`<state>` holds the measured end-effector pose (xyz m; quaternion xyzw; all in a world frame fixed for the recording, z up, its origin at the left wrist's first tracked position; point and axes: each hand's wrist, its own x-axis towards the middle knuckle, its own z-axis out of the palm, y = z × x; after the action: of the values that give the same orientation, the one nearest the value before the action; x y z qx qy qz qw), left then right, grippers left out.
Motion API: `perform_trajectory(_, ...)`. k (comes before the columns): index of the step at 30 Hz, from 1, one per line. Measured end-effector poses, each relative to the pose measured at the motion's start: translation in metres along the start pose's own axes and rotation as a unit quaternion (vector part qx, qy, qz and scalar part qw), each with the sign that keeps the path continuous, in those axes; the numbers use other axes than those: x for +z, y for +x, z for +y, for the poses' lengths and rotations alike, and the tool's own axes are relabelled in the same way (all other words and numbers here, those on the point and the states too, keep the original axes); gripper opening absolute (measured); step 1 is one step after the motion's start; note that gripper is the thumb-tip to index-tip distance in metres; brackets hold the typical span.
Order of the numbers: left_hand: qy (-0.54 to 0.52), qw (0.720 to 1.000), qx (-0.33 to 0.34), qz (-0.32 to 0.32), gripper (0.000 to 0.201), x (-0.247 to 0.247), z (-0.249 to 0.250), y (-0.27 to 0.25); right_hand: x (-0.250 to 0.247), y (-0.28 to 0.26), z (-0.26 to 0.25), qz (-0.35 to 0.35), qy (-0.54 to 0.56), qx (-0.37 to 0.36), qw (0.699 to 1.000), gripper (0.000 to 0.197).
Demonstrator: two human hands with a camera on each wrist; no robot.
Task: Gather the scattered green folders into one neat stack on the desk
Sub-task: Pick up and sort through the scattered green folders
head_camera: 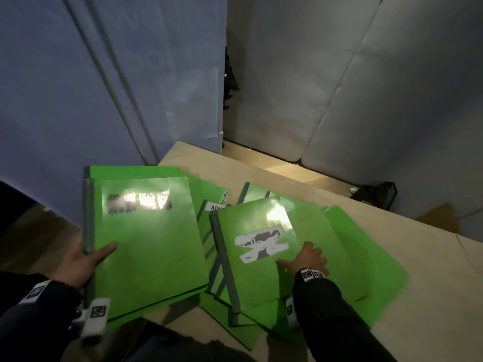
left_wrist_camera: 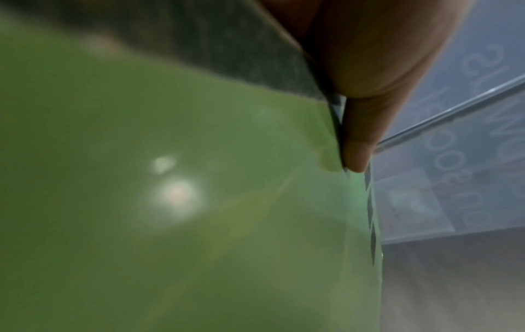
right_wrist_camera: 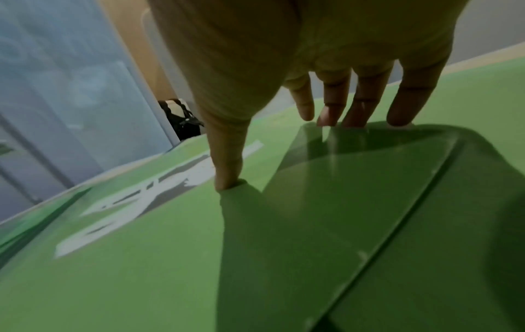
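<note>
Left hand gripping a green folder stack at the desk's left edge, right hand pinching a labelled folder mid-desk.

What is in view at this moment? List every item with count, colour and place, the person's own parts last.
Glossy green folder with grey spine: one, top of the left bundle, in the left grip.
Green folder with white-and-black label: one, desk centre, atop fanned green folders.
Fanned green folders: several, count unclear, overlapping on desk.
Light wooden desk: one.
Dark mesh object: one, beyond the desk.
Left hand: grips the bundle's spine.
Right hand: fingers on the labelled folder's edge.
</note>
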<state>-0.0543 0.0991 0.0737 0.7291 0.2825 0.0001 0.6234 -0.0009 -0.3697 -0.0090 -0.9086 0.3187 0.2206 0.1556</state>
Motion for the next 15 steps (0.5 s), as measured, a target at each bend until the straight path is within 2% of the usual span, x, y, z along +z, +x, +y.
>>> perform_trajectory(3,-0.012,1.0,-0.018,0.01,0.041,-0.004,-0.007,0.004,0.004,0.001,0.003,-0.047,0.12,0.02,0.992,0.094)
perform_trajectory(5,0.009,1.0,-0.027,0.01,0.053,-0.005,-0.017,0.012,0.0,-0.002,0.008,-0.076,0.197,0.019,0.977,0.084)
perform_trajectory(6,0.006,0.999,-0.034,0.016,0.052,-0.003,-0.02,0.013,0.0,0.0,0.014,-0.079,0.235,0.02,0.969,0.08)
perform_trajectory(8,0.009,1.0,-0.026,0.015,0.057,-0.004,-0.038,0.027,-0.003,-0.002,0.027,-0.079,0.326,0.008,0.942,0.077)
perform_trajectory(10,0.042,0.999,-0.009,0.004,0.067,0.002,-0.035,0.024,-0.005,-0.004,0.047,-0.076,0.417,0.007,0.906,0.077)
perform_trajectory(13,0.049,0.999,0.012,-0.016,0.043,0.017,-0.024,0.02,-0.009,-0.016,0.074,-0.078,0.527,0.009,0.846,0.089)
perform_trajectory(15,0.049,0.998,0.013,-0.048,0.034,0.032,-0.021,0.021,-0.009,-0.026,0.086,-0.088,0.574,0.022,0.814,0.1)
